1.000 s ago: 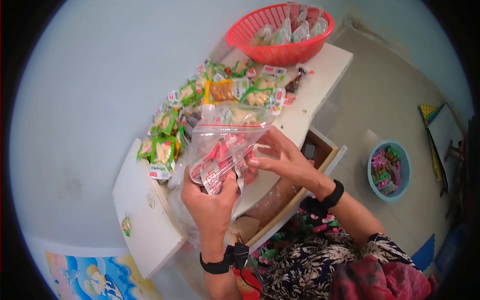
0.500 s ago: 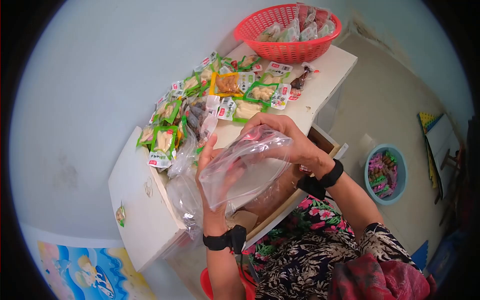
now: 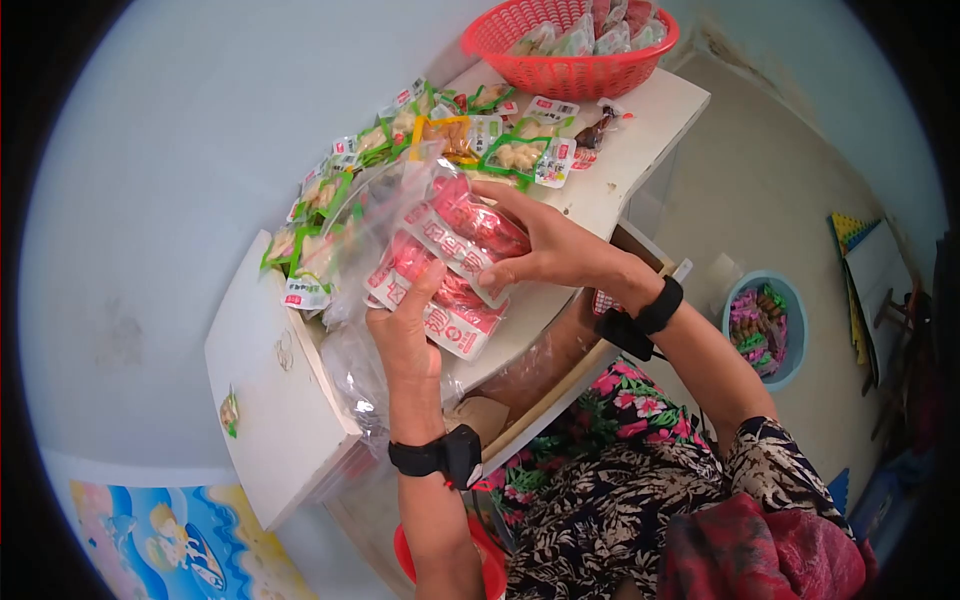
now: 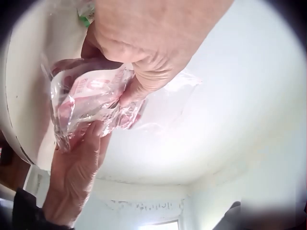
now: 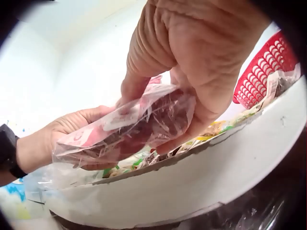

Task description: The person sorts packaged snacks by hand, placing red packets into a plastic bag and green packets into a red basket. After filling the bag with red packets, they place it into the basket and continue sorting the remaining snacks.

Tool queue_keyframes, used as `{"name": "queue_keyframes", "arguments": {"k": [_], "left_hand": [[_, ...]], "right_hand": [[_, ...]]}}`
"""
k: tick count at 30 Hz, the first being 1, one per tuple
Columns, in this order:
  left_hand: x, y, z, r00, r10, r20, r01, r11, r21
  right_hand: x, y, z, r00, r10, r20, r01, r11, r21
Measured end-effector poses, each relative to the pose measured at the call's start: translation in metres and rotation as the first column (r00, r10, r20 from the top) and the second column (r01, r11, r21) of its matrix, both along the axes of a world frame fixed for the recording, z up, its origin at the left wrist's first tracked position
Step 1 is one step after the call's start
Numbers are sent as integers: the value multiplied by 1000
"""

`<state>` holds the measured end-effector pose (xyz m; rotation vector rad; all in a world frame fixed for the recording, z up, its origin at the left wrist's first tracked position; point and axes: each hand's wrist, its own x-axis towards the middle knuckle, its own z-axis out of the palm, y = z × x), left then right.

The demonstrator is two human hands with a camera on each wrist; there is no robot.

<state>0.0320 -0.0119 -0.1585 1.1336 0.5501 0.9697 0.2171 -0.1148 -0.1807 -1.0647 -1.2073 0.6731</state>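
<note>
Both hands hold a clear plastic bag with red-and-white packets inside [image 3: 455,255], above the front of the white table. My left hand [image 3: 408,335] grips its lower left side, the thumb lying across the packets. On the upper right side, my right hand [image 3: 560,245] has its thumb on the front and its fingers behind the bag. In the left wrist view the clear bag [image 4: 91,98] is pinched between both hands. The right wrist view shows the right hand [image 5: 192,57] gripping one end of the bag [image 5: 129,124], the left hand [image 5: 72,132] at the other.
Green and yellow food packets [image 3: 520,155] lie along the wall side of the table [image 3: 270,370]. A red basket [image 3: 570,75] with bagged packets stands at the back. An open drawer [image 3: 530,410] juts out below my hands. A blue basin [image 3: 790,340] sits on the floor.
The bag was turned with its mouth toward me half a second ago; now its packets face up, both hands gripping its sides. The left hand has moved up and its thumb now lies over the packets.
</note>
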Motion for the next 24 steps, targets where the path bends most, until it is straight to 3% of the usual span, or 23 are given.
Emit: {"name": "queue_keyframes", "arguments": {"k": [3,12,15,18,19,21,24], "left_hand": [[-4,7,-9,998,-62,20,65,987,-150],[-9,12,-26,970,-204,131,224,962,-158],[-8,7,-25,958,-222,182,254,951,-179],[-3,9,-27,976,-157,153,189,955,-228],[0,7,-26,977,-155,145,181,966,-186],[5,2,-23,980,-151,127,164,981,-104],[5,1,-21,996,-94,-2,94,995,32]], "right_hand": [[5,-4,-2,985,56,-166,-66,996,-53],[3,-7,-11,834,99,-543,-195,973,-122],[-3,-8,-9,832,101,-545,-184,978,-101],[-10,-6,-15,974,-58,-218,39,995,-93],[-15,-6,-17,978,-194,-72,189,979,-74],[-32,-5,-18,867,-454,205,459,888,28],[-50,-4,-14,840,-532,106,521,846,114]]}}
